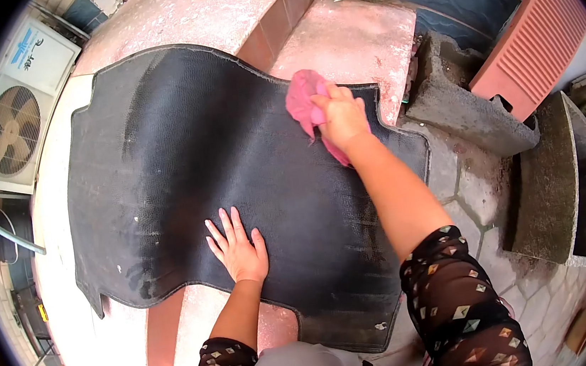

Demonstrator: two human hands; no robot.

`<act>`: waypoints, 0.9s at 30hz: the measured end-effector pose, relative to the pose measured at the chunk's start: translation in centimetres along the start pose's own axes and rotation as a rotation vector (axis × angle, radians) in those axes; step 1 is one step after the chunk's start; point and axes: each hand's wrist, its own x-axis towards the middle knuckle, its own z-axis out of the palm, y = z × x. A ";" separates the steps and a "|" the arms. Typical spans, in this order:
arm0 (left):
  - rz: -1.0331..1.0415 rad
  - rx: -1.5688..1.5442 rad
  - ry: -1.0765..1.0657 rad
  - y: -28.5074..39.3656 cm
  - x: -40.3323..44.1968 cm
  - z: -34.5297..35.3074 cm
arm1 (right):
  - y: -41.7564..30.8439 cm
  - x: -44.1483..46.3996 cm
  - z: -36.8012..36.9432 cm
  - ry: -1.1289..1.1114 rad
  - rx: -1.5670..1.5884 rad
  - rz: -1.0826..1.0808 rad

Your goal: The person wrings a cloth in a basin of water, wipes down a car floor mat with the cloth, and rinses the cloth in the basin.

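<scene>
A large black car floor mat [262,165] lies draped over reddish steps, bent where it passes the step edge. Dusty, paler patches show on its left part and toward its lower edge. My right hand [343,117] grips a pink cloth [306,99] against the mat's upper right area, and part of the cloth hangs below the palm. With fingers spread, my left hand [241,249] rests flat on the mat's lower middle.
Pinkish steps [356,40] are under and behind the mat. An air conditioner unit [21,115] stands at the left. Along the right are a concrete trough [471,107], a ridged red panel [535,36] and another grey trough [547,185]. Stone paving [488,234] lies below.
</scene>
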 end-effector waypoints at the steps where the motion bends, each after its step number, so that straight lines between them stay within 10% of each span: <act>1: 0.001 0.003 0.010 0.0 0.0 0.0 | 2.0 -1.2 -0.3 0.087 0.035 0.021; 9: 0.013 0.057 0.033 0.1 0.0 0.4 | 2.8 -9.9 -2.4 0.103 0.176 0.026; 15: 0.026 0.063 0.029 -0.1 0.1 0.8 | -1.9 -19.8 -4.0 -0.281 0.285 -0.458; 22: 0.038 0.067 0.062 -0.3 0.0 1.0 | 5.9 -7.2 -0.6 0.258 0.213 0.005; 27: 0.038 0.058 0.076 -0.5 0.1 1.3 | -0.7 -17.2 -2.0 0.007 0.325 -0.240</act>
